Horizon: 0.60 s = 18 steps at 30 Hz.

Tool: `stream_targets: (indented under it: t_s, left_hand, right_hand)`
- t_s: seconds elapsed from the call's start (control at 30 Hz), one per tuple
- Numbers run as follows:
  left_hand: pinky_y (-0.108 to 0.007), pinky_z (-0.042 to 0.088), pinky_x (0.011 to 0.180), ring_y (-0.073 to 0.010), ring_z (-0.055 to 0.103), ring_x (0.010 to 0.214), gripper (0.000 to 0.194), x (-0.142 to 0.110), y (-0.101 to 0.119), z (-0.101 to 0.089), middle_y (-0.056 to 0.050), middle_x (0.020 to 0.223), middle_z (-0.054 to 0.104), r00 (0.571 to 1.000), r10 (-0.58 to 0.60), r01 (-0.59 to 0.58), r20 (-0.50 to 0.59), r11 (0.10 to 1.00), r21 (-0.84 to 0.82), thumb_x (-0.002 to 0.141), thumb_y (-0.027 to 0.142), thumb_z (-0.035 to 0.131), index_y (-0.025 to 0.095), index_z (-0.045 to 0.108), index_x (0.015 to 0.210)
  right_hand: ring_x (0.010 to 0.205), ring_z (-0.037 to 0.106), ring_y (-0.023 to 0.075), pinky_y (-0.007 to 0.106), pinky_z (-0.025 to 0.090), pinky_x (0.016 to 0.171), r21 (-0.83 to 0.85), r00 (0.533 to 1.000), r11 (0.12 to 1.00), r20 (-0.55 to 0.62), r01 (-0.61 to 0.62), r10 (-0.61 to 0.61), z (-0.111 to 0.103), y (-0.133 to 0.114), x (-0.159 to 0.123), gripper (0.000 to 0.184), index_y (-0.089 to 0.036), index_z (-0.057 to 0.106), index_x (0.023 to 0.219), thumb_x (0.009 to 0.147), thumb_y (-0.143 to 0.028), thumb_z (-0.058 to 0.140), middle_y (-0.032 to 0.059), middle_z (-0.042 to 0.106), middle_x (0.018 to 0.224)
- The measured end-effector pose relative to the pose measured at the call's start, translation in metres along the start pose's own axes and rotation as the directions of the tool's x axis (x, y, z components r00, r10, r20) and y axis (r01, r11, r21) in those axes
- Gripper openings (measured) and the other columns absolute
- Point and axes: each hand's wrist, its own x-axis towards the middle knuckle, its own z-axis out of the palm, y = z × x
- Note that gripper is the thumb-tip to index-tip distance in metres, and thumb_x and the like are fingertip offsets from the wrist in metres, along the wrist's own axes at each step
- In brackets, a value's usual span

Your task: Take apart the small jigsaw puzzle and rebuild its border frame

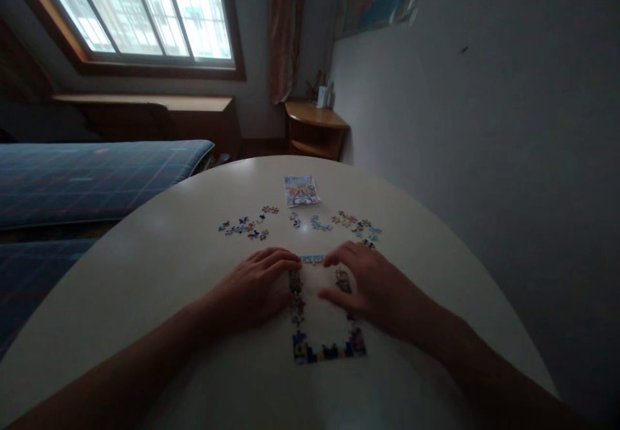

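Observation:
A rectangular border of joined jigsaw pieces (330, 352) lies on the white table with its middle bare. My left hand (264, 281) rests along the border's upper left side, fingers stretched toward the corner and the thumb near the left strip. Over the upper right side is my right hand (365, 276), its thumb and forefinger apart. The right fingertips are at the end of the blue top strip (312, 259); whether they press on it I cannot tell. Part of the right strip (343, 280) shows between the thumb and fingers. Both upper corners are partly hidden by my hands.
Loose jigsaw pieces lie beyond my hands, in a left group (247, 226), a right group (358, 223) and two small middle clusters (320, 223). A printed picture sheet (301, 191) lies farther back. The round table (169, 275) stands beside a bed (97, 178) and a wall.

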Motion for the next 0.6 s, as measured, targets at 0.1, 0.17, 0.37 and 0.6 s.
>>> stream_targets:
  t_s: [0.1,0.17,0.37,0.6]
  left_hand:
    - [-0.047,0.046,0.106,-0.0243,0.057,0.121,0.035,-0.001,-0.001,0.001,-0.007,0.129,0.062,0.999,-0.039,0.041,-0.030,0.998,0.038,0.092,0.026,0.060,0.023,0.052,0.126]
    - [-0.048,0.048,0.105,-0.0246,0.057,0.120,0.035,0.000,-0.001,0.000,-0.007,0.129,0.063,0.999,-0.044,0.046,-0.026,0.998,0.053,0.092,0.027,0.060,0.023,0.053,0.126]
    - [-0.049,0.048,0.104,-0.0260,0.057,0.121,0.042,-0.002,0.000,-0.001,-0.008,0.134,0.061,1.000,-0.021,0.022,-0.008,0.997,0.072,0.091,0.028,0.061,0.024,0.053,0.132]
    - [-0.051,0.047,0.106,-0.0274,0.055,0.125,0.043,-0.002,-0.001,-0.001,-0.006,0.140,0.057,0.999,-0.033,0.030,0.036,0.996,0.084,0.091,0.031,0.062,0.027,0.055,0.134]
  right_hand:
    - [0.104,0.061,0.0219,0.039,0.047,0.094,0.009,0.999,0.999,0.018,0.032,-0.033,-0.014,0.030,0.007,0.016,-0.021,0.068,0.103,0.091,-0.030,0.064,0.0071,0.067,0.108]
    - [0.105,0.062,0.0219,0.040,0.047,0.095,0.006,0.998,0.999,0.041,0.043,-0.043,-0.017,0.045,0.009,0.018,-0.021,0.070,0.107,0.092,-0.029,0.062,0.0077,0.067,0.111]
    - [0.113,0.057,0.0242,0.042,0.045,0.101,-0.006,0.987,0.995,0.132,0.096,-0.095,-0.015,0.055,0.008,0.042,-0.023,0.067,0.124,0.087,-0.041,0.071,0.0100,0.063,0.120]
    - [0.115,0.055,0.0261,0.046,0.044,0.101,-0.019,0.986,0.995,0.135,0.100,-0.096,-0.011,0.056,0.008,0.047,-0.026,0.068,0.125,0.084,-0.051,0.070,0.0109,0.061,0.123]
